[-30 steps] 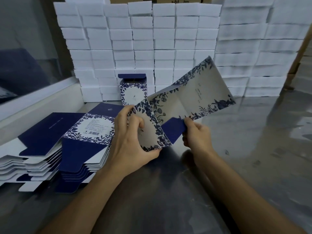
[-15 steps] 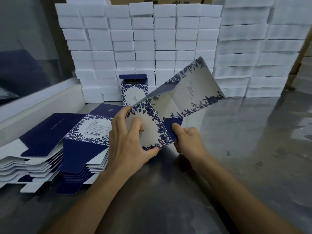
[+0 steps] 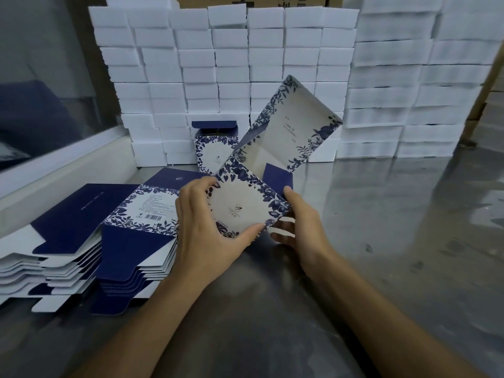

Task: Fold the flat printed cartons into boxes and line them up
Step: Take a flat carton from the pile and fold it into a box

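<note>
— What sort of place is this?
— A packing workshop, by the look of it. A wall of white foam blocks point(image 3: 231, 64) is stacked many rows high along the far edge of the grey metal counter point(image 3: 381, 241).
— Anything else?
— Stacks of flat printed cartons point(image 3: 90, 241) lie at the counter's left edge, one folded box point(image 3: 215, 148) stands upright in front of the foam, and brown shipping cartons point(image 3: 272, 0) show above the stack

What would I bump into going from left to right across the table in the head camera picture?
Flat carton stack → left hand → carton being folded → right hand → bare shiny table.
</note>
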